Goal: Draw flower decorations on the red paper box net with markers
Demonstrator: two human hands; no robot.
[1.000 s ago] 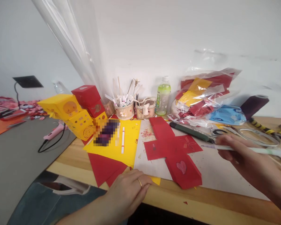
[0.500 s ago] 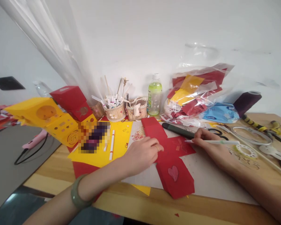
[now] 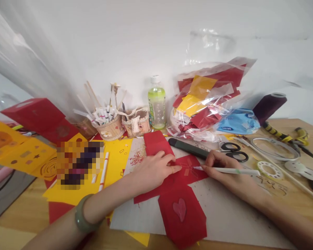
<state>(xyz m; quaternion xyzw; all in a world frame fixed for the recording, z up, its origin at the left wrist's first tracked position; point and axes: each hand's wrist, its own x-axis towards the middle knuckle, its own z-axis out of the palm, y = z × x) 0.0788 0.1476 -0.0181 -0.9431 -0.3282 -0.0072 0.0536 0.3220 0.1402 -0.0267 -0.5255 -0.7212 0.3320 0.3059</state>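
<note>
Hands, two: left hand (image 3: pixel 152 170) flat on one red cutout (image 3: pixel 182 194), right hand (image 3: pixel 224 170) grip pinching one pen (image 3: pixel 229 170).

left hand (image 3: pixel 153 169): laid flat, palm down, fingers stretched rightward | right hand (image 3: pixel 221 166): fingers curled in a writing grip, wrist lowered | forearms: angled inward

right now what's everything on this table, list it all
paper cross: 1, red, heart cutout, table middle
pen tool: 1, white, in right hand
yellow sheet: 1, left of cross
markers: 2, white, on yellow sheet
pen cups: 2, tan, by wall
bottle: 1, green, by wall
paper bag: 1, clear, red and yellow scraps
scissors: 1, black
knife: 1, dark
thread spool: 1, purple
boxes: red and yellow, far left
left hand: pressing cross
right hand: gripping pen tool
</note>
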